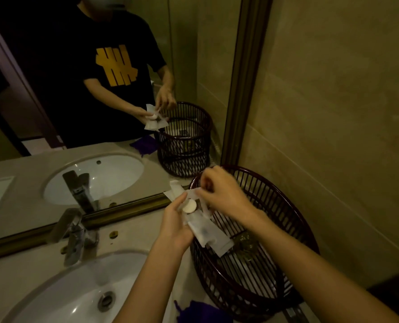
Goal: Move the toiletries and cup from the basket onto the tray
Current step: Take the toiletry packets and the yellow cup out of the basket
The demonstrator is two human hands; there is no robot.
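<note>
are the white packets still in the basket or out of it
Out. The left hand holds the white packets and a small white round piece above the basket rim, with the right hand pinching one.

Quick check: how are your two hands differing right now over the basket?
The left hand lies palm up, clutching white sachets and a small round white item; the right hand is turned palm down, fingertips pinching at the top of that bundle. The left hand sits beside the basket rim; the right reaches across it. Both are bare and touching the sachets.

Both hands (pixel 200 206) crowd the basket (pixel 294 231) mouth; wall (pixel 333 113) close behind.
</note>
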